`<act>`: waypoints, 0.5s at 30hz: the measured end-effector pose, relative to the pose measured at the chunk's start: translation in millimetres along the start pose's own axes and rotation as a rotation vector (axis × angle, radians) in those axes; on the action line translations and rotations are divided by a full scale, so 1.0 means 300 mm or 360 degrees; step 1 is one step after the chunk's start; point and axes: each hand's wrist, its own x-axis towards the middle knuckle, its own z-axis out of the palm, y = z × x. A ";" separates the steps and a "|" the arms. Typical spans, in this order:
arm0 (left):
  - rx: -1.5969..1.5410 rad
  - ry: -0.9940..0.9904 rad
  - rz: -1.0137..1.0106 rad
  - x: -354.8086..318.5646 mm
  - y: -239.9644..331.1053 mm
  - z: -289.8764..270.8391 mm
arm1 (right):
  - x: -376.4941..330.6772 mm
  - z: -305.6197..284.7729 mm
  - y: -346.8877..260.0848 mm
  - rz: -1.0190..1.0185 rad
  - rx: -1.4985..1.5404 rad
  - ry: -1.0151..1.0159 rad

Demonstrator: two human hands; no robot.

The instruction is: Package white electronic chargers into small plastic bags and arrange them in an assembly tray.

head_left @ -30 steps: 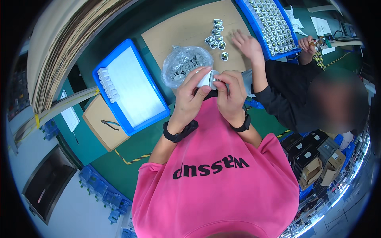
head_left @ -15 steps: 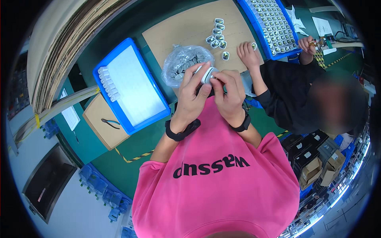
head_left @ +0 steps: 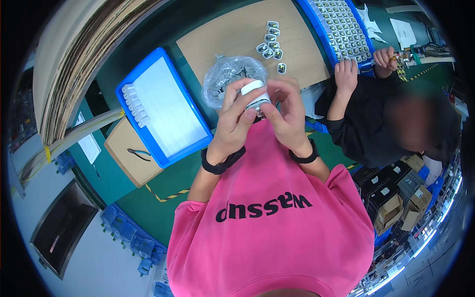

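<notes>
White housing (head_left: 253,90) sits between both hands in front of the person's chest, pinched by the thumb and fingers of the left hand (head_left: 234,119), while the right hand (head_left: 287,116) closes thumb and bent fingers on its lower right side, some fingertips hidden. Just beyond lies a clear bag (head_left: 211,95) of grey parts, partly on a cardboard sheet (head_left: 302,29) bearing small open white cases (head_left: 273,45); a blue tray (head_left: 190,151) is to the left.

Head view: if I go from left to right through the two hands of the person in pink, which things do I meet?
Row of white pieces → left hand → held white part → right hand → co-worker's nearer hand → co-worker's farther hand.
</notes>
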 end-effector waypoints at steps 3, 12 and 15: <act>-0.0372 0.0101 0.0064 0.003 0.011 0.024 | 0.017 -0.006 0.000 -0.0139 0.0077 -0.0113; -0.0822 0.0263 0.0023 -0.008 -0.001 0.050 | -0.001 0.044 0.015 -0.0188 0.0502 -0.0148; -0.0666 0.0296 0.0060 -0.004 0.001 0.059 | -0.003 0.045 0.028 -0.0166 0.0554 -0.0118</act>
